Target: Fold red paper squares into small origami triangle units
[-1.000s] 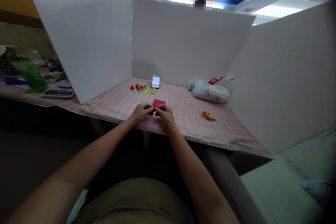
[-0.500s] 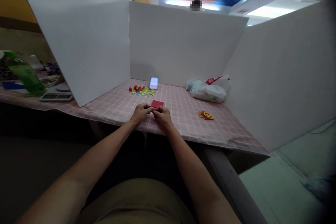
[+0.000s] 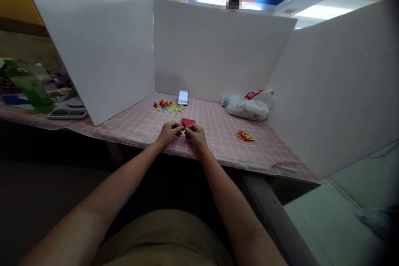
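- Left hand point(image 3: 170, 132): thumb and fingertips pressed together, apparently pinching one side of a small piece point(image 3: 184, 126).
- Right hand point(image 3: 195, 135): grip likewise closed in a pinch, apparently on the other side of the same piece.
- Location: the small piece sits between the two sets of fingertips, above the near part of the counter point(image 3: 218, 145), just in front of a red sheet point(image 3: 188, 121).
- Procedure (judged as fine fingertip work): steady the piece with one pinch and work it with the other. Apply light, even pressure; align edges before pressing. Hold the wrists low for stability.
- Caution: a piece this small probably slips or creases if squeezed off-centre.
- Visibility: fingers cover most of the piece; its outline, folds and exact colour cannot be made out. The hands hide the near edge of the red sheet. The phone point(image 3: 183, 97) screen is unreadable.
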Action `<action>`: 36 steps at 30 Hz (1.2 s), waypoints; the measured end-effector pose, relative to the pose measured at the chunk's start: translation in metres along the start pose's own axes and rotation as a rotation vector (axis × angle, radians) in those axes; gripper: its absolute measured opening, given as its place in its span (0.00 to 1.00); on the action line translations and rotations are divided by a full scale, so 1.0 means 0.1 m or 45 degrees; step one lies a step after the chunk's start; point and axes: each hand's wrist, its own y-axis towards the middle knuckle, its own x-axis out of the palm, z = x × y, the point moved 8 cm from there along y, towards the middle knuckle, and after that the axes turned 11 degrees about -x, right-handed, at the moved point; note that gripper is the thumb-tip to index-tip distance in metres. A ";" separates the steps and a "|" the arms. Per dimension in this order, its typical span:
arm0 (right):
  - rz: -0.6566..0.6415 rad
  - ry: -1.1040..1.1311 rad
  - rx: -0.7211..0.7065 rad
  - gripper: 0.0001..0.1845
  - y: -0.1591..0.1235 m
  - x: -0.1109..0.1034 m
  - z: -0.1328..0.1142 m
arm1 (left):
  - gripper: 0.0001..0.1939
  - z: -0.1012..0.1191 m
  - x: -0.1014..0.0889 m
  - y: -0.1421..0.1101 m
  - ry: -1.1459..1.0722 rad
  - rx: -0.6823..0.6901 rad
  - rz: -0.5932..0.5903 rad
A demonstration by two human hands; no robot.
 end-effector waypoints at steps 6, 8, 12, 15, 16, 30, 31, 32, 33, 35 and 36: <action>-0.030 0.013 0.000 0.17 0.00 0.01 -0.02 | 0.11 0.01 0.00 -0.01 0.035 0.022 -0.001; -0.041 0.008 0.001 0.18 0.00 0.01 -0.01 | 0.12 0.00 0.02 -0.01 0.051 0.012 -0.024; -0.040 -0.039 -0.020 0.17 0.02 -0.01 0.00 | 0.15 -0.02 0.04 0.01 0.061 -0.010 -0.049; -0.034 -0.082 -0.054 0.17 0.04 -0.01 0.00 | 0.15 -0.02 0.04 0.01 0.063 -0.003 -0.051; -0.037 -0.096 -0.063 0.16 0.04 -0.01 0.00 | 0.15 -0.02 0.04 0.01 0.065 0.001 -0.051; -0.033 -0.333 -0.181 0.09 0.04 -0.04 -0.11 | 0.12 -0.01 0.11 -0.01 0.172 0.056 -0.113; -0.031 -0.345 -0.188 0.09 0.04 -0.04 -0.11 | 0.12 -0.01 0.11 -0.01 0.174 0.056 -0.115; -0.030 -0.354 -0.195 0.09 0.04 -0.04 -0.12 | 0.13 0.00 0.12 -0.02 0.174 0.055 -0.116; -0.032 -0.360 -0.199 0.09 0.03 -0.03 -0.13 | 0.13 0.01 0.12 -0.02 0.172 0.053 -0.119; -0.044 -0.364 -0.199 0.10 0.03 -0.02 -0.14 | 0.13 0.02 0.12 -0.03 0.168 0.046 -0.127; -0.053 -0.363 -0.195 0.11 0.02 -0.01 -0.14 | 0.13 0.02 0.12 -0.03 0.165 0.042 -0.132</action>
